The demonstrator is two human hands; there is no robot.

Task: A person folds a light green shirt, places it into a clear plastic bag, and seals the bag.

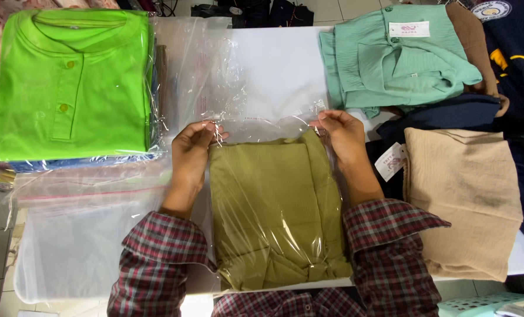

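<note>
Clear plastic bags and garment tags on a white table.
Centre: clear bag (pixel 276 211) around olive garment; left: bagged green shirt (pixel 71 85), empty bags (pixel 80 235); white tags (pixel 409 29), (pixel 389 161) right.

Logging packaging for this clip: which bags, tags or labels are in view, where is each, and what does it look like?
Clear plastic bag: centre, around the folded olive garment, its open end held by the left hand and right hand.
Bagged green shirt: upper left, in clear plastic.
Empty clear bags: lower left, stacked.
White label: rectangular, on the mint shirt.
White hang tag: beside the beige garment.
</note>
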